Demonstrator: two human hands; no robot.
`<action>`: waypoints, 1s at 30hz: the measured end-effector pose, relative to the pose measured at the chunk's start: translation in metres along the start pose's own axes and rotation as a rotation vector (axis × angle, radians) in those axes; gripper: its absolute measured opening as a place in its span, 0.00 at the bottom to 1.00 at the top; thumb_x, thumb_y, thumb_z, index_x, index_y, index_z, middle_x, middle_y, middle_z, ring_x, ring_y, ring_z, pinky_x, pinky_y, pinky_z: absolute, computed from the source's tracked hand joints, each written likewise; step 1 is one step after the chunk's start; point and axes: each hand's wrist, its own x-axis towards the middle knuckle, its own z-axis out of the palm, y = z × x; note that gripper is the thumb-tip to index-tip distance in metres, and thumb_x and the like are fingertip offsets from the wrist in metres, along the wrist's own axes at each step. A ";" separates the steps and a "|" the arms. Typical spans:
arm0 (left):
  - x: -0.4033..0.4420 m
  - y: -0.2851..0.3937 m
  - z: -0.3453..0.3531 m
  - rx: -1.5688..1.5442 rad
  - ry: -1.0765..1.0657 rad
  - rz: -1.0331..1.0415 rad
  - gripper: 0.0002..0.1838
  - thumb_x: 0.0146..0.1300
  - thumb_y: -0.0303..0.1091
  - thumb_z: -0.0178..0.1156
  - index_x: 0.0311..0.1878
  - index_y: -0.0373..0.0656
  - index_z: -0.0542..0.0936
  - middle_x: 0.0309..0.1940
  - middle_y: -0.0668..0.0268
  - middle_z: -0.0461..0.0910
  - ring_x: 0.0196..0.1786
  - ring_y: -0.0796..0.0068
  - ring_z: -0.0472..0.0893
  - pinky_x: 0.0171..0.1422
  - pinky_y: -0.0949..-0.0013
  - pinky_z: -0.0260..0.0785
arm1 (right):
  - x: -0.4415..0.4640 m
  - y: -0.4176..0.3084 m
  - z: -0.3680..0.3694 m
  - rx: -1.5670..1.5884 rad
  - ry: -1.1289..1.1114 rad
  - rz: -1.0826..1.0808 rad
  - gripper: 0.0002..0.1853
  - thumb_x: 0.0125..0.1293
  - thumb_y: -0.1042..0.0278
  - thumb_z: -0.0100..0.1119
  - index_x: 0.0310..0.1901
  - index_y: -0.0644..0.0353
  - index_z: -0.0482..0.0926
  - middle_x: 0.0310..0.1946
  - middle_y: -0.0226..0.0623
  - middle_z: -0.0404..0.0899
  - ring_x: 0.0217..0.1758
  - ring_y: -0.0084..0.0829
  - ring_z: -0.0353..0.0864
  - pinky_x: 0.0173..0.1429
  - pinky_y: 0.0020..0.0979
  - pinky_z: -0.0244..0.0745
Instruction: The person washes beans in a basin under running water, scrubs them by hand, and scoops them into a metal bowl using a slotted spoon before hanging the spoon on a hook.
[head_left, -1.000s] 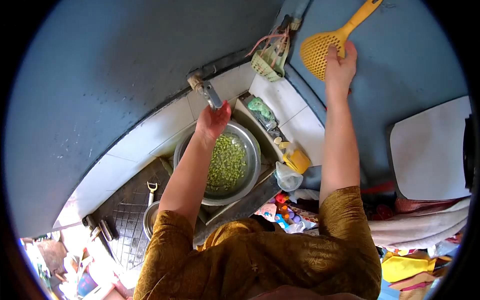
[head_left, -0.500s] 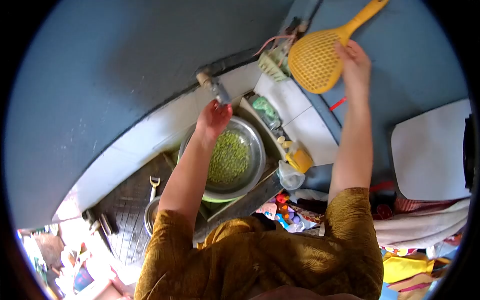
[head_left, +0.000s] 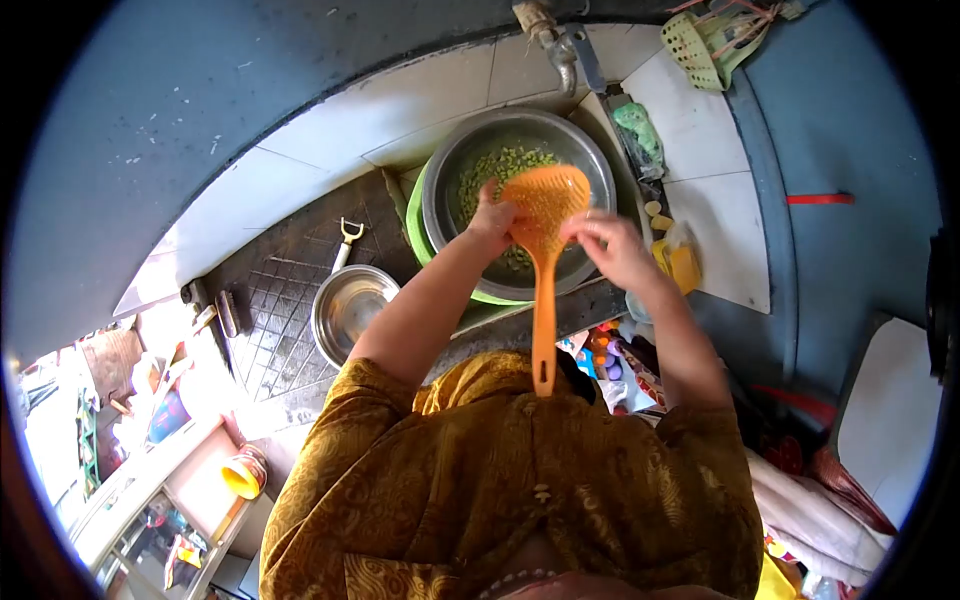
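Observation:
An orange-yellow skimmer [head_left: 546,205] with a perforated scoop is held above the metal bowl [head_left: 433,205], its long handle pointing back toward my body. My left hand [head_left: 495,216] grips the left edge of the scoop, thumb up. On the opposite edge, my right hand [head_left: 608,243] has its fingers bent and closed at the rim. Chopped green pieces [head_left: 508,160] lie in the bowl, partly hidden by the skimmer and my left hand. Beneath the bowl, a green basin [head_left: 415,222] shows at the left side. A tap [head_left: 562,62] juts from the wall behind.
Left of the bowl, a smaller steel bowl [head_left: 352,300] and a peeler [head_left: 345,243] rest on the dark ridged counter [head_left: 280,315]. A green mesh bag [head_left: 638,135] and a yellow bottle [head_left: 682,265] stand right. A perforated green holder [head_left: 692,50] hangs on the wall.
The skimmer has come down from the right wall to above the bowl, its handle now toward me. My left hand has left the tap and taken the scoop's edge. The view has shifted.

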 end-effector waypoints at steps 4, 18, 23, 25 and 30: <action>0.043 -0.027 -0.041 0.256 0.170 0.287 0.36 0.58 0.13 0.46 0.70 0.47 0.55 0.59 0.57 0.70 0.54 0.59 0.77 0.52 0.57 0.75 | 0.072 -0.039 -0.041 0.135 0.482 0.213 0.21 0.70 0.67 0.52 0.64 0.54 0.67 0.51 0.35 0.78 0.48 0.28 0.80 0.50 0.29 0.75; 0.069 0.004 -0.012 0.103 0.246 0.336 0.29 0.62 0.14 0.41 0.66 0.47 0.61 0.56 0.60 0.72 0.53 0.64 0.76 0.52 0.61 0.74 | 0.113 -0.011 -0.053 0.266 0.357 -0.104 0.35 0.69 0.51 0.55 0.71 0.54 0.54 0.59 0.51 0.69 0.55 0.37 0.75 0.58 0.32 0.70; 0.100 0.005 -0.016 0.000 0.263 0.498 0.25 0.65 0.19 0.46 0.65 0.48 0.60 0.56 0.62 0.70 0.57 0.63 0.74 0.53 0.58 0.73 | 0.048 0.111 0.048 0.084 0.142 0.649 0.34 0.69 0.48 0.52 0.68 0.60 0.56 0.49 0.48 0.76 0.52 0.35 0.77 0.52 0.37 0.73; 0.104 0.006 -0.018 0.103 0.284 0.627 0.25 0.66 0.22 0.49 0.65 0.49 0.60 0.58 0.62 0.69 0.58 0.62 0.73 0.53 0.58 0.73 | 0.045 0.107 0.056 0.397 -0.009 0.805 0.27 0.72 0.51 0.47 0.65 0.60 0.59 0.40 0.43 0.77 0.43 0.31 0.78 0.44 0.34 0.74; 0.070 0.040 0.000 0.952 0.543 0.946 0.27 0.67 0.35 0.53 0.68 0.49 0.60 0.69 0.55 0.58 0.67 0.57 0.66 0.65 0.50 0.62 | 0.044 0.101 0.057 0.591 0.047 0.787 0.13 0.76 0.61 0.41 0.55 0.59 0.65 0.21 0.30 0.72 0.18 0.20 0.65 0.22 0.26 0.60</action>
